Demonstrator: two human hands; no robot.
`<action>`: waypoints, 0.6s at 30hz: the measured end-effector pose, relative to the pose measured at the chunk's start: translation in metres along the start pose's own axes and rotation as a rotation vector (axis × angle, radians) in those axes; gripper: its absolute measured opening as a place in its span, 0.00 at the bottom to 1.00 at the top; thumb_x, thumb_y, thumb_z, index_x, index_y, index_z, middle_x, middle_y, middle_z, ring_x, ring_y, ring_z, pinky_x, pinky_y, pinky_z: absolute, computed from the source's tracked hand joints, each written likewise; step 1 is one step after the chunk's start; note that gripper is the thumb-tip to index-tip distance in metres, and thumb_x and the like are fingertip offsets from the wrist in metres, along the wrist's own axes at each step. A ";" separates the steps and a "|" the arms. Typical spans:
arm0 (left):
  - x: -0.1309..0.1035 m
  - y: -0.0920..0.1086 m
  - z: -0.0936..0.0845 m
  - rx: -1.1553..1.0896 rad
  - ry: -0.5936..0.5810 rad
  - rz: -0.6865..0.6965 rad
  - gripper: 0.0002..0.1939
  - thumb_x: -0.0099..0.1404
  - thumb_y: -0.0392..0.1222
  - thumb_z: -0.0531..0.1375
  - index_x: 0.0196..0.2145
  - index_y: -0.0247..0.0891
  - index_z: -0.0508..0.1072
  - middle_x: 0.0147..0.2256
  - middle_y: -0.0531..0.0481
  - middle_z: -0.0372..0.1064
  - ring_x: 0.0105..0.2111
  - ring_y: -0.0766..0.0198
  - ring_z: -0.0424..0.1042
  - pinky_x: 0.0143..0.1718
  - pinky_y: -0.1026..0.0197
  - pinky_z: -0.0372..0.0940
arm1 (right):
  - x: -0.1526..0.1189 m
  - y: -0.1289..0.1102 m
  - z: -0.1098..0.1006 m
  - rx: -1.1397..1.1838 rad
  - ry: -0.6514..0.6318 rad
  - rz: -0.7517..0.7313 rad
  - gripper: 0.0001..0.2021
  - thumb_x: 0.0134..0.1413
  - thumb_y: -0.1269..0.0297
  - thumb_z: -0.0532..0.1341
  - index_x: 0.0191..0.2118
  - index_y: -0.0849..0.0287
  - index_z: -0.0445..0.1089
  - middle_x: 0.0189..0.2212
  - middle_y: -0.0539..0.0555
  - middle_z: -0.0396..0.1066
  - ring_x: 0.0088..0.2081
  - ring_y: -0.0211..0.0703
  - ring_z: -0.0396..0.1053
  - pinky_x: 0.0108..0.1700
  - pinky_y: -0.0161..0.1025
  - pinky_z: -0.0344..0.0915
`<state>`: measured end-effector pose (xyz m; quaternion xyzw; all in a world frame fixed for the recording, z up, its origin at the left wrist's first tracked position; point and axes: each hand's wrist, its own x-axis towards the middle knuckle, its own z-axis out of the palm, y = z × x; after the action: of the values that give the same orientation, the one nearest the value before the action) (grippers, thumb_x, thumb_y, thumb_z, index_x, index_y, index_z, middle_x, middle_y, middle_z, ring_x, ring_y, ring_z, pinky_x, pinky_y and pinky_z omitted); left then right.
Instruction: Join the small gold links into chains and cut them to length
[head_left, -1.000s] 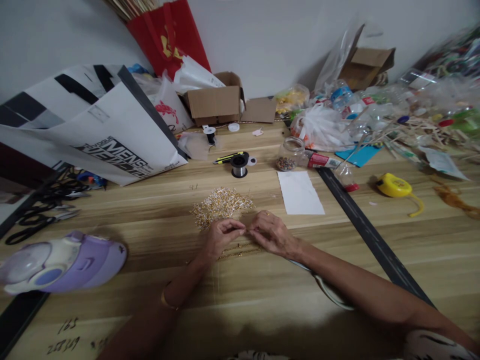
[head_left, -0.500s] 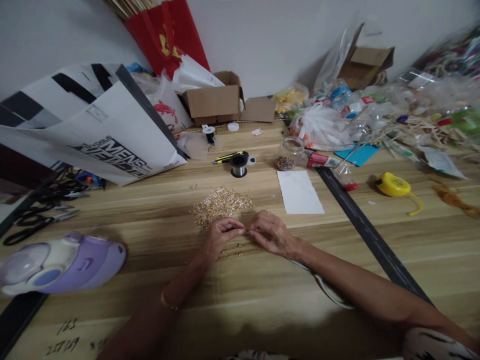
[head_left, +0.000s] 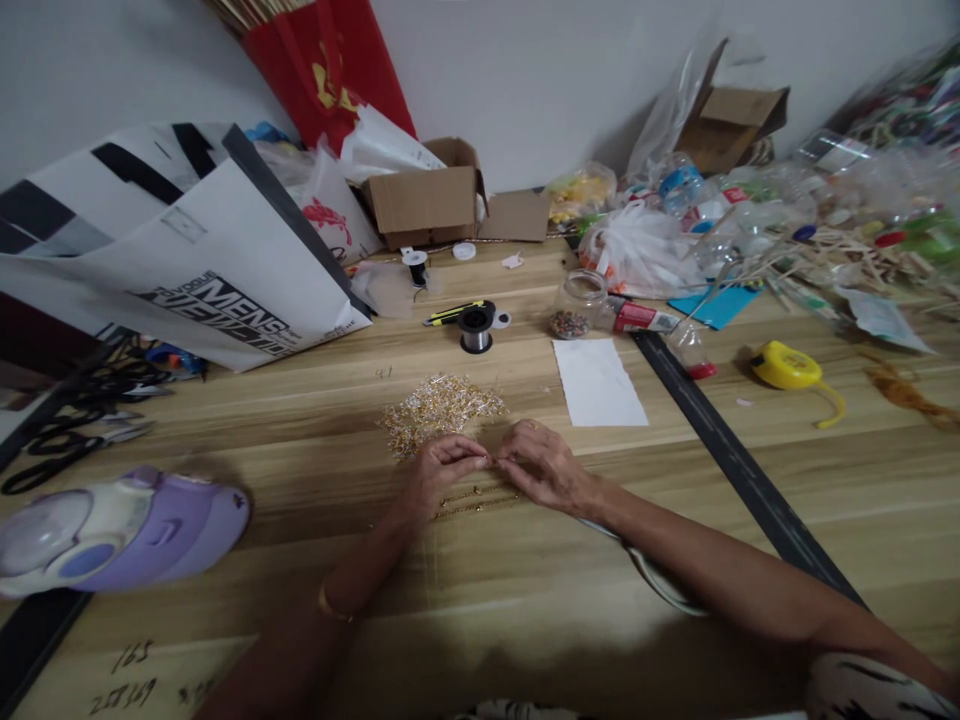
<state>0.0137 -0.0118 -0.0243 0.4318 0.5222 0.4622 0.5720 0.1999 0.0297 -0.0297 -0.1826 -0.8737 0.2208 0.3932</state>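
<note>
My left hand and my right hand meet fingertip to fingertip over the wooden table. Both are closed in a pinch, and whatever lies between the fingertips is too small to make out. Just beyond my left hand spreads a pile of small gold and clear pieces. Below the hands, two thin gold strands lie side by side on the wood, partly covered by my left hand.
Behind the pile stand a spool of silver wire, a yellow-black cutter and a jar of beads. White paper lies to the right, near a yellow tape measure. Scissors and a purple device are at left.
The view has shifted very slightly. Both hands stay pinched together in the same place, and nothing on the table has visibly moved.
</note>
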 end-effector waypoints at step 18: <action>-0.001 -0.003 0.000 0.024 0.002 -0.009 0.08 0.44 0.39 0.69 0.24 0.34 0.77 0.23 0.51 0.76 0.25 0.66 0.72 0.30 0.66 0.66 | 0.001 -0.002 -0.001 -0.012 0.007 -0.015 0.03 0.59 0.70 0.54 0.33 0.58 0.63 0.27 0.54 0.68 0.31 0.42 0.63 0.36 0.41 0.62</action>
<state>0.0144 -0.0129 -0.0273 0.4357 0.5302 0.4539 0.5683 0.2002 0.0291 -0.0277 -0.1793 -0.8748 0.2121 0.3970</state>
